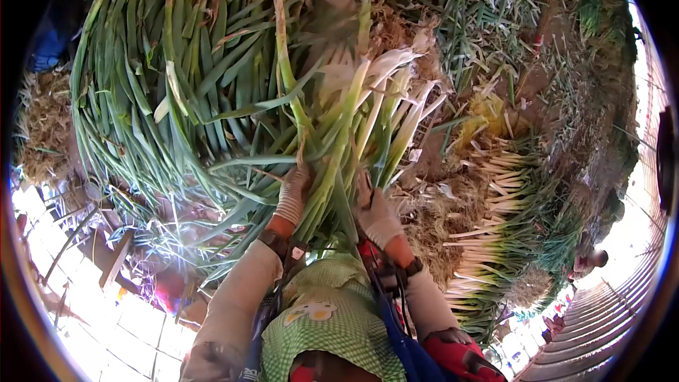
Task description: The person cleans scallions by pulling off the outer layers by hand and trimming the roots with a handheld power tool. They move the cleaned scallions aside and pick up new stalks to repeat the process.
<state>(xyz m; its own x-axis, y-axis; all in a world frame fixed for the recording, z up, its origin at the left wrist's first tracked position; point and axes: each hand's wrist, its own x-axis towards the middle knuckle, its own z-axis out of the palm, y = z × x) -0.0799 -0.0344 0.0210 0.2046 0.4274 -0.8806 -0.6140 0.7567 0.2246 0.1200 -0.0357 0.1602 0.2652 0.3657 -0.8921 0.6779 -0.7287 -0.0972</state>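
Note:
Several large green onions [332, 170] lie across the middle in a loose bunch, white root ends up and to the right, green leaves running down to my apron. My left hand [293, 194], in a light glove with a ribbed cuff, closes on the stalks at the left side of this bunch. On the opposite side, my right hand [378, 218], also gloved, has its fingers curled against the green leaves. A dark patch shows at its fingertips, too small to make out. Leaves partly hide the fingers of both hands.
A big heap of green onions [177, 78] fills the upper left. Trimmed onions with white stems [488, 240] lie in a row at right, beside dry roots [431, 233]. Loose leaf scraps [488, 0] cover the ground at upper right. My green checked apron [332, 318] is below.

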